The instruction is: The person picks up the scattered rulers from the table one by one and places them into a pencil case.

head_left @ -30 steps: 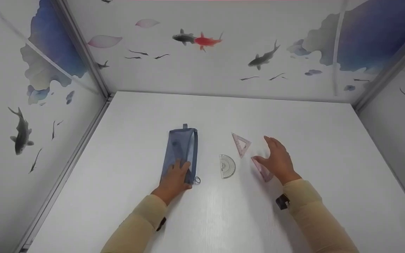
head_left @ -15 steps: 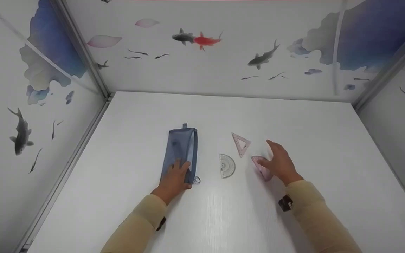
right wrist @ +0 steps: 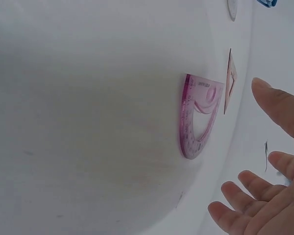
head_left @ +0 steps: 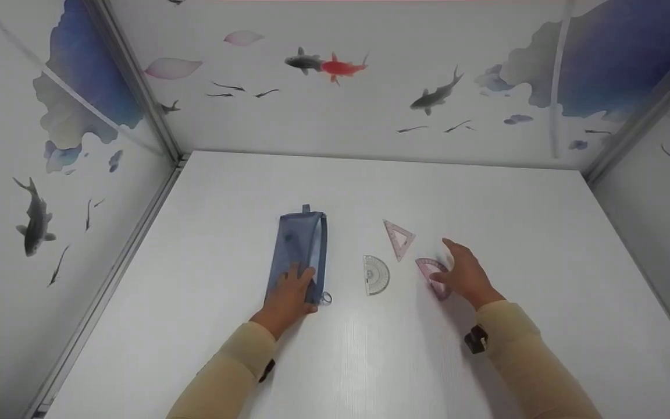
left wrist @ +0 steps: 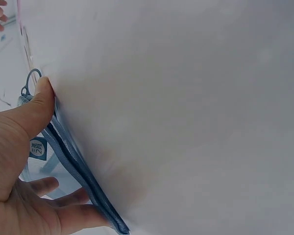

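On the table's left side lies a blue zipped pencil pouch (head_left: 297, 235), a ring on its zip. My left hand (head_left: 285, 297) rests on the pouch's near end with fingers spread. In the left wrist view the thumb (left wrist: 43, 100) lies by the zip ring, and the other fingers extend toward the zip edge. My right hand (head_left: 464, 276) hovers over a pink protractor (right wrist: 188, 132), thumb and fingers wide apart, holding nothing. The protractor lies flat, partly covered by the thumb in the head view. Left of it are a clear protractor (head_left: 379, 275) and a pink set square (head_left: 393, 236).
The white table (head_left: 346, 366) is enclosed by a back wall (head_left: 370, 128) and side walls printed with fish and blue shapes. Both forearms, in tan sleeves, come in from the near edge, with a dark device (head_left: 476, 339) at the right wrist.
My right hand has moved slightly toward me and right, its thumb shifting from the pink protractor's upper end to its middle. The left hand and pouch have not moved.
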### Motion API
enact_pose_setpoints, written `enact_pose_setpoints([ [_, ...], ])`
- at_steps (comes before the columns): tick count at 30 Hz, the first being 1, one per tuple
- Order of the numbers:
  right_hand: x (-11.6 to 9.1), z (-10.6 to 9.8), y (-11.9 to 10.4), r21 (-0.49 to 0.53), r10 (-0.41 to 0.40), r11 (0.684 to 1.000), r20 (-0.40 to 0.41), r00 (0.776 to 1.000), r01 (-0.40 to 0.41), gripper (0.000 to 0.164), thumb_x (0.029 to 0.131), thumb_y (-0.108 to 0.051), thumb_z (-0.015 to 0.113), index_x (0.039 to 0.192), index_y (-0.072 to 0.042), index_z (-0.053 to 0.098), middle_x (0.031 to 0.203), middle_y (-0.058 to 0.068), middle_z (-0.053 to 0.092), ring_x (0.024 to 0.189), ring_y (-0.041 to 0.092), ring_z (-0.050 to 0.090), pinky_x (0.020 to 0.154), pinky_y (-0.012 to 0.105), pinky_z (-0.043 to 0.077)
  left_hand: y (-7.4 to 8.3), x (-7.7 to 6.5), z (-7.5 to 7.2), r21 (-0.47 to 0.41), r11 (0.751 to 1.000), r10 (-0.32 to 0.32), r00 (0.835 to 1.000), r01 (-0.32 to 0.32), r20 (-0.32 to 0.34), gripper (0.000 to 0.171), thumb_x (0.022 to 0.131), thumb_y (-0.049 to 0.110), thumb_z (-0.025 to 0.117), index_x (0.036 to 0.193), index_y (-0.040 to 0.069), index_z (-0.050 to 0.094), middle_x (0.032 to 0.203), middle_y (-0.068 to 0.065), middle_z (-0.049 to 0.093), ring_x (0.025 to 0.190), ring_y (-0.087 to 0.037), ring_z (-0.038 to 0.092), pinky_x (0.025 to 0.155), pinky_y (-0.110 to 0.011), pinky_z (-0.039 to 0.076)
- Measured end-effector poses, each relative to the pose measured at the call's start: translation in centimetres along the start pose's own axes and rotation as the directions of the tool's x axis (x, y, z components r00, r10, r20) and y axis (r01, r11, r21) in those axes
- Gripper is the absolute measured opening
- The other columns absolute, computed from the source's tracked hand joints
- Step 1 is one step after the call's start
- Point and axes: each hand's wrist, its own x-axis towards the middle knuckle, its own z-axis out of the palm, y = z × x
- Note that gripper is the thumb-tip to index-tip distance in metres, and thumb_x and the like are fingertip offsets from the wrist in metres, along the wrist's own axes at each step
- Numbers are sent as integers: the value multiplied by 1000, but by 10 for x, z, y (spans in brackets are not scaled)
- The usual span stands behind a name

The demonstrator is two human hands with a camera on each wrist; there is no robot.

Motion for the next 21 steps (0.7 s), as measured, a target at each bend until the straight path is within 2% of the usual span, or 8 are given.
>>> enact_pose_setpoints([
  [5, 2, 1, 3, 32, 20, 999, 29, 999, -21, 88, 83, -11, 75, 151, 1, 20, 153, 29, 22, 141, 47, 19, 112, 57, 19, -1, 0, 1, 4, 1000, -2, 1000, 2, 0, 74, 79, 27, 79, 139, 16, 36, 147, -27, 28, 127, -50, 38, 89, -59, 46],
  [12, 5, 3, 9, 105, 67, 992, 77, 995, -75, 90, 83, -8, 75, 153, -3, 18, 150, 29, 28, 138, 46, 28, 108, 56, 30, 0, 0, 0, 1, 1000, 2, 1000, -2, 3, 76, 79, 25, 80, 140, 14, 37, 148, -27, 28, 128, -50, 36, 89, -59, 46],
  [21, 5, 6, 12, 124, 85, 988, 89, 992, -95, 89, 84, -7, 74, 153, -4, 17, 150, 28, 28, 137, 47, 28, 109, 56, 28, 0, 0, -1, -17, 1000, -6, 1000, 6, 12, 75, 79, 25, 80, 139, 15, 38, 149, -27, 27, 130, -50, 35, 91, -59, 45],
])
